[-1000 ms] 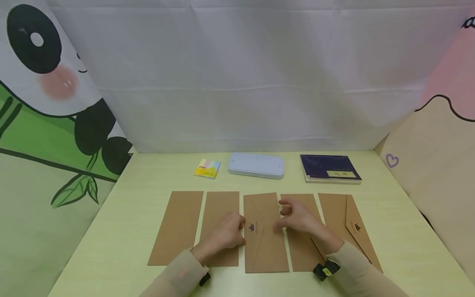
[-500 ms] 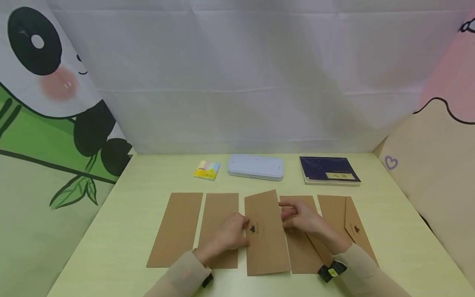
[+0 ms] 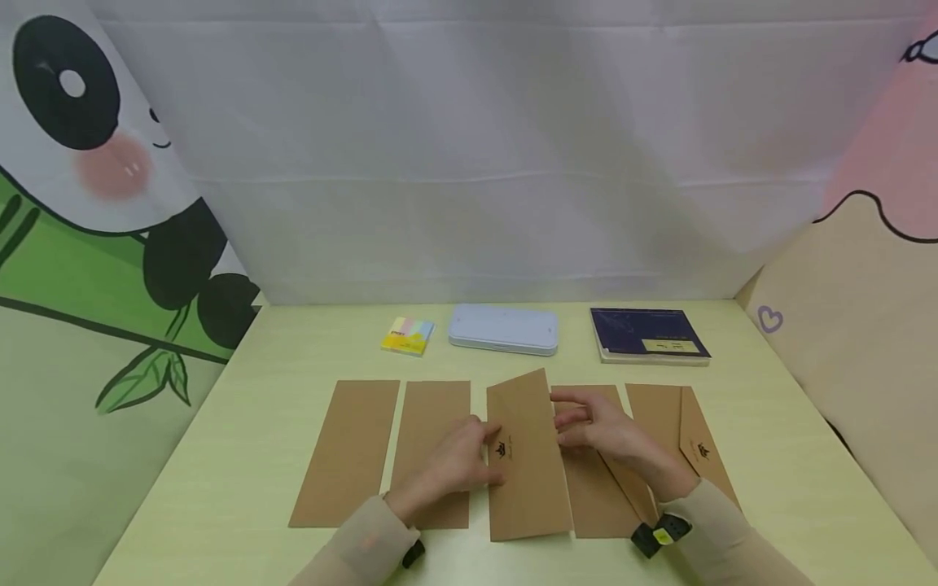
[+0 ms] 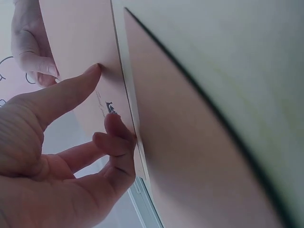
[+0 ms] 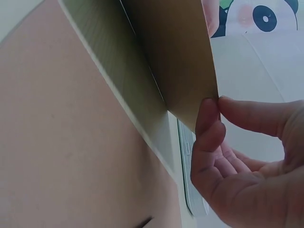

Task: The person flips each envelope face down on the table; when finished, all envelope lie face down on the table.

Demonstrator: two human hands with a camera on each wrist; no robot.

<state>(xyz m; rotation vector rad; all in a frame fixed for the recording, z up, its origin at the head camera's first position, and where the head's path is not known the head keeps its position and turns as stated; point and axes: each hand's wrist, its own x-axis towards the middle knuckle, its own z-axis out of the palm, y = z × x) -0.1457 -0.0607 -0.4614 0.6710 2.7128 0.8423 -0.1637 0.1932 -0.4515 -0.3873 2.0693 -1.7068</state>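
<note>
A brown kraft envelope (image 3: 528,496) with a small crown print stands tilted in the middle of a row in the head view, its right side raised. My right hand (image 3: 604,427) pinches that raised edge between thumb (image 5: 251,114) and bent index finger, as the right wrist view shows. Along the left edge, my left hand (image 3: 450,464) touches the envelope's printed face with spread thumb and relaxed, bent fingers. In the left wrist view the left thumb (image 4: 71,95) meets the face above the crown print. The envelope's left edge stays low at the table.
Two envelopes lie to the left, the nearer envelope (image 3: 414,423) under my left hand. Two more lie right, the outer envelope (image 3: 659,407) showing its flap. Behind the row are sticky notes (image 3: 408,336), a pale flat case (image 3: 503,329) and a dark blue notebook (image 3: 650,334).
The middle envelope has gone from lying flat to tilted, its right edge lifted by my right hand. My left hand has shifted slightly right onto its left side.
</note>
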